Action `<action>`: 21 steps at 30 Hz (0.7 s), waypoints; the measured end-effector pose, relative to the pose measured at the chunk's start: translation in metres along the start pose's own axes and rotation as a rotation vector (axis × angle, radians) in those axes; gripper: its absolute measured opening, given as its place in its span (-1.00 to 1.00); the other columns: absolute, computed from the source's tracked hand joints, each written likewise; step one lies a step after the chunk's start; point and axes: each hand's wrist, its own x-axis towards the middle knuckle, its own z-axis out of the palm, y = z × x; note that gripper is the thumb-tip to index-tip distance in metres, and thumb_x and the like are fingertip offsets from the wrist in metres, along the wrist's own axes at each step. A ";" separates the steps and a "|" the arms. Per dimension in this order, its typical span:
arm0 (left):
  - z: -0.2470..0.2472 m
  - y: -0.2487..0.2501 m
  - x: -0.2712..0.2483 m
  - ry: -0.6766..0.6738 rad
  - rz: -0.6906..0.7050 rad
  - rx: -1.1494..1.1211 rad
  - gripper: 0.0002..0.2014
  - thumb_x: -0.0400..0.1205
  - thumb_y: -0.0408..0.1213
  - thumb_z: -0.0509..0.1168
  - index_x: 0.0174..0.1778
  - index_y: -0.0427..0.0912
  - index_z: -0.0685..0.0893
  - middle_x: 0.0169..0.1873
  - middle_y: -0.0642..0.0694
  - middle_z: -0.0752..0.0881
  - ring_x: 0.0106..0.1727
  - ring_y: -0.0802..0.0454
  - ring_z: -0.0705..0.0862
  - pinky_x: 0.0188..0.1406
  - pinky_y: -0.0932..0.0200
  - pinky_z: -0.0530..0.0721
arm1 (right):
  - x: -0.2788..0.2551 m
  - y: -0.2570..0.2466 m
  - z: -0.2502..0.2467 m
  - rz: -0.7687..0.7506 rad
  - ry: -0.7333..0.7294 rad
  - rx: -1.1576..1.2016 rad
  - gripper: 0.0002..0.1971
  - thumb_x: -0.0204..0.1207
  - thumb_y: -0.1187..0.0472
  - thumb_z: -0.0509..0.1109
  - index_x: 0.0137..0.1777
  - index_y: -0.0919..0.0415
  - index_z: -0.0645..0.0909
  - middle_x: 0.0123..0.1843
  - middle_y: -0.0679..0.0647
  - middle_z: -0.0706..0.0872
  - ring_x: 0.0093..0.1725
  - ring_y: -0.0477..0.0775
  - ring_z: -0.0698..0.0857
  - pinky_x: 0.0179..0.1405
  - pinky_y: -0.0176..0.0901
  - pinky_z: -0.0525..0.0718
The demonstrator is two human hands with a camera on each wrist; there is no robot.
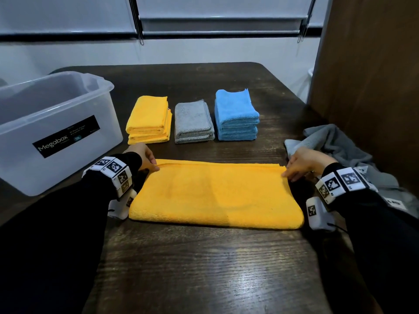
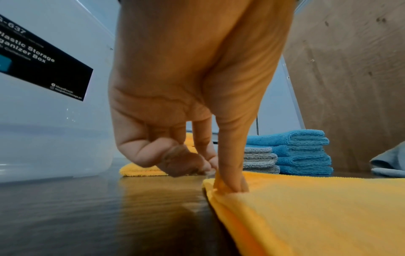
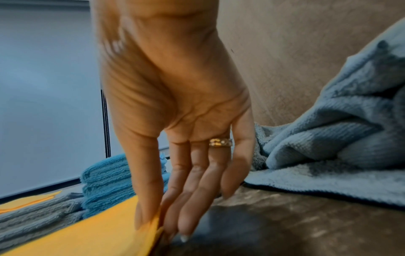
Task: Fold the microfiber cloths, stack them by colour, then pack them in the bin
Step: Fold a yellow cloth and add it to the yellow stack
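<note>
A yellow cloth (image 1: pixel 215 193), folded in half, lies flat on the dark table in front of me. My left hand (image 1: pixel 155 166) pinches its far left corner, thumb on top (image 2: pixel 232 180) and the other fingers curled behind the edge. My right hand (image 1: pixel 286 174) pinches the far right corner, with the cloth's edge (image 3: pixel 98 233) between thumb and fingers. Beyond it stand three folded stacks in a row: yellow (image 1: pixel 148 120), grey (image 1: pixel 193 122) and blue (image 1: pixel 235 115). The clear plastic bin (image 1: pixel 52 128) stands at the left, with nothing showing inside.
Crumpled, unfolded grey cloths (image 1: pixel 340 146) lie in a heap at the right, close to my right hand. A brown wooden panel (image 1: pixel 367 75) rises along the table's right side. Bare wood table (image 1: pixel 204 268) stretches between me and the cloth.
</note>
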 end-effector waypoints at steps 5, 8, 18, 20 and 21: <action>-0.018 -0.002 0.006 0.019 -0.030 -0.142 -0.85 0.44 -0.22 0.52 -0.30 -0.21 0.72 -0.26 -0.13 0.73 -0.18 0.04 0.66 -0.18 0.09 0.67 | -0.006 0.005 -0.013 -0.054 0.081 0.056 -0.88 0.59 0.23 0.42 0.02 0.30 0.63 -0.19 0.10 0.74 -0.26 -0.05 0.66 -0.32 -0.21 0.48; -0.024 0.002 0.010 0.002 -0.074 -0.097 -0.84 0.43 -0.20 0.53 -0.29 -0.20 0.72 -0.37 -0.10 0.68 -0.31 0.09 0.57 -0.34 0.19 0.53 | 0.005 -0.004 -0.017 -0.021 0.052 -0.018 -0.83 0.60 0.19 0.41 0.05 0.31 0.66 -0.04 0.11 0.77 -0.14 -0.03 0.69 -0.31 -0.20 0.51; -0.008 0.013 0.020 -0.022 0.096 0.120 -0.72 0.44 -0.23 0.54 0.05 -0.08 0.73 -0.07 0.00 0.68 0.09 -0.01 0.65 -0.02 0.19 0.57 | 0.028 -0.005 -0.010 -0.170 0.192 -0.324 -0.73 0.43 0.05 0.56 0.06 -0.03 0.58 -0.04 -0.04 0.67 0.01 0.00 0.67 -0.02 -0.09 0.70; -0.006 0.012 0.017 -0.080 0.153 0.074 -0.77 0.48 -0.25 0.50 0.06 -0.06 0.75 -0.01 0.00 0.71 0.12 0.02 0.64 0.00 0.21 0.53 | 0.026 -0.005 -0.008 -0.322 0.184 -0.296 -0.69 0.50 0.09 0.49 0.21 -0.08 0.57 0.11 -0.06 0.59 0.14 -0.01 0.59 0.11 -0.15 0.57; -0.005 0.012 0.016 -0.101 0.161 0.088 -0.78 0.50 -0.23 0.48 0.06 -0.05 0.75 0.02 -0.01 0.70 0.12 0.03 0.63 0.00 0.22 0.52 | 0.025 -0.005 -0.006 -0.360 0.165 -0.298 -0.72 0.54 0.10 0.46 0.24 -0.05 0.60 0.13 -0.06 0.61 0.13 -0.04 0.58 0.11 -0.19 0.50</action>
